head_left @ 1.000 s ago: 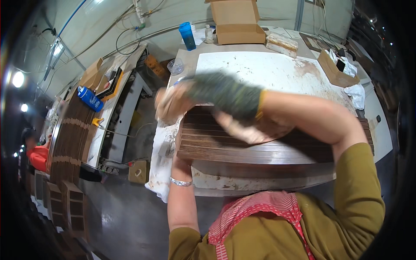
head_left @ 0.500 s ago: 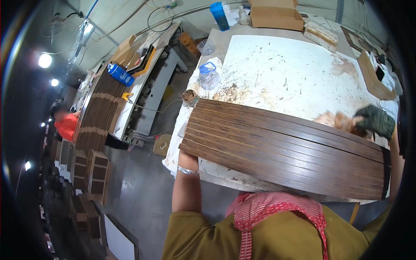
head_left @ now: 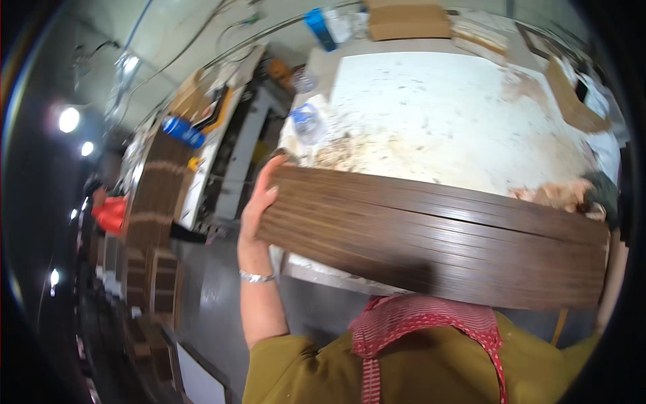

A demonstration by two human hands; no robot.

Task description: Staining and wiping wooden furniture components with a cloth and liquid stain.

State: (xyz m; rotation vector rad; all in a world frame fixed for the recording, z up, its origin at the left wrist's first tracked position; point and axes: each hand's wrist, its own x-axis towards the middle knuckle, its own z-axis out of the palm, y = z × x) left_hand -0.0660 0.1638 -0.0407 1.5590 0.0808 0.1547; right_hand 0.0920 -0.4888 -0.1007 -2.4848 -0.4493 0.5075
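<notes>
Several long, dark brown wooden planks lie edge to edge as one bundle across the front of the white work table, with a narrow dark gap between two of them toward the far side. My left hand grips the bundle's left end, its fingers along the ends of the planks and the thumb by the corner. At the right end my right forearm comes up beside the planks; the fingers of that hand are hidden. Just beyond that end is a crumpled tan cloth with a dark green cloth against it.
The white table top is stained. On it stand a clear jug with a blue handle, a blue bottle and a cardboard box. Stacked brown planks fill a bench at left, near a person in red.
My left hand has come up into view around the planks' left end. The bundle's left end has shifted left, and the black strip at its right end no longer shows. The view has tilted slightly.
</notes>
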